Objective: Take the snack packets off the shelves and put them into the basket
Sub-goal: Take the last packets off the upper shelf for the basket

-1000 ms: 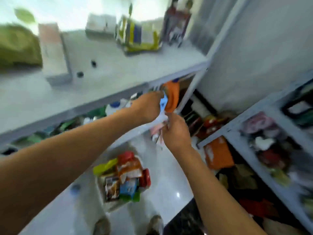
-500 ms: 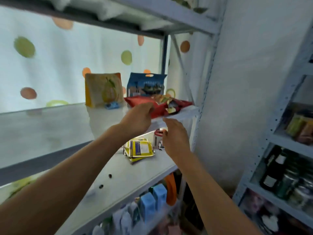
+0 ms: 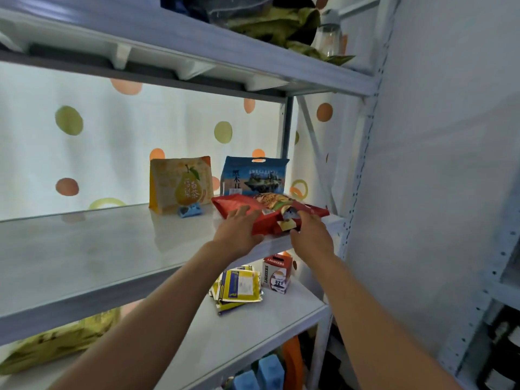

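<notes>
Your red snack packet lies flat at the right front edge of the middle shelf, long axis running left to right. Your left hand rests on it, fingers spread; your right hand curls round its near edge. The packet's underside is hidden. Bare shelf stretches leftward; two pouches stand behind.

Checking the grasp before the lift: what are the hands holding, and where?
Both hands are on the red snack packet: left hand lies on its near-left end, right hand grips its front right edge.
</notes>
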Demonstrator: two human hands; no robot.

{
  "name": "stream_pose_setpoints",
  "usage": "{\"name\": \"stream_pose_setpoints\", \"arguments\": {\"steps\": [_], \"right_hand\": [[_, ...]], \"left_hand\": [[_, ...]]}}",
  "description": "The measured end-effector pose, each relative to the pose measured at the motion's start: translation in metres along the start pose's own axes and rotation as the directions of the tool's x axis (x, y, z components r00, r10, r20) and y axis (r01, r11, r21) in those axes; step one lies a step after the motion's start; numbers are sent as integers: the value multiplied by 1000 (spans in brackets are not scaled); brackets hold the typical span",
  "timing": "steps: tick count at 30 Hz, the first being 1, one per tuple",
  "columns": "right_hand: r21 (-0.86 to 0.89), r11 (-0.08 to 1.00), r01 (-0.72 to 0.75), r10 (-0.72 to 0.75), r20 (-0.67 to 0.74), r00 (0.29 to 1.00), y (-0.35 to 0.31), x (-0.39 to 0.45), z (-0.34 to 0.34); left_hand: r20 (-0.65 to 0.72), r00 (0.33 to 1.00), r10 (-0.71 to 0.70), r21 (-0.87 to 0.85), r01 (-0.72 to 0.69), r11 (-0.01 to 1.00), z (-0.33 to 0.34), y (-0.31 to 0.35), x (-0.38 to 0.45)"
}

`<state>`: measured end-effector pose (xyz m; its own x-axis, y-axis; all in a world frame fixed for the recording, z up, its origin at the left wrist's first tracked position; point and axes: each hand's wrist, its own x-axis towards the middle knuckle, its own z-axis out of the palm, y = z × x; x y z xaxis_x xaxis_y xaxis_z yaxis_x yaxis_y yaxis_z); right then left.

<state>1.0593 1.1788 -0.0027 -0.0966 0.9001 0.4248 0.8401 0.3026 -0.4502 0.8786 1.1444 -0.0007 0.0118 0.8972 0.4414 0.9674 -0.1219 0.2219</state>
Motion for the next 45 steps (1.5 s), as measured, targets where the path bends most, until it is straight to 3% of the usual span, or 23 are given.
{"name": "stream_pose_setpoints", "arguments": {"steps": [6,12,15,18,21,23,25,27,29,32,33,36,39,41,45], "right_hand": [[46,991,128,-132,107,985,2,19,13],[73,984,164,-162,-35,986,-2,20,30],[151,975,161,-166,23,986,-5,17,35],[205,969,136,-137,-13,991,-9,17,32],[338,940,50,-70,48,996,-25,11,29],[530,841,-112,15,184,983,-43,2,28],[681,663,-311,91,339,937,-59,-11,30],[747,507,-431,144,419,896,-73,-27,30],[740,422,-524,197,489,850,-80,-40,31],[683,265,-680,134,673,728,-87,-66,31],[684,224,-694,110,690,716,-88,-77,33],[734,154,-662,104,654,749,-91,-112,37],[778,66,-625,135,614,778,-96,-154,40],[796,81,-600,147,586,797,-94,-180,42],[802,241,-546,206,507,837,-93,-229,47]], "left_hand": [[79,986,-145,102,136,985,35,-4,19],[-126,988,-89,43,95,995,40,-10,7],[-186,979,-87,24,93,995,35,-20,-5],[-221,969,-111,0,114,994,26,-31,-13],[-262,956,-134,-66,121,990,17,-38,-29],[-264,957,-117,-95,95,991,11,-42,-44],[-267,961,-67,-112,38,993,4,-44,-63],[-293,956,-20,-143,-23,989,-4,-48,-85],[-316,948,20,-202,-89,975,-11,-51,-107],[-289,957,-11,-441,-124,889,-20,-52,-137],[-259,965,-35,-524,-110,845,-23,-53,-146],[-132,980,-149,-697,15,717,-28,-56,-171],[47,970,-238,-862,160,480,-36,-52,-199],[162,960,-228,-894,241,377,-39,-48,-216],[372,915,-159,-879,402,256,-32,-47,-247]]}}
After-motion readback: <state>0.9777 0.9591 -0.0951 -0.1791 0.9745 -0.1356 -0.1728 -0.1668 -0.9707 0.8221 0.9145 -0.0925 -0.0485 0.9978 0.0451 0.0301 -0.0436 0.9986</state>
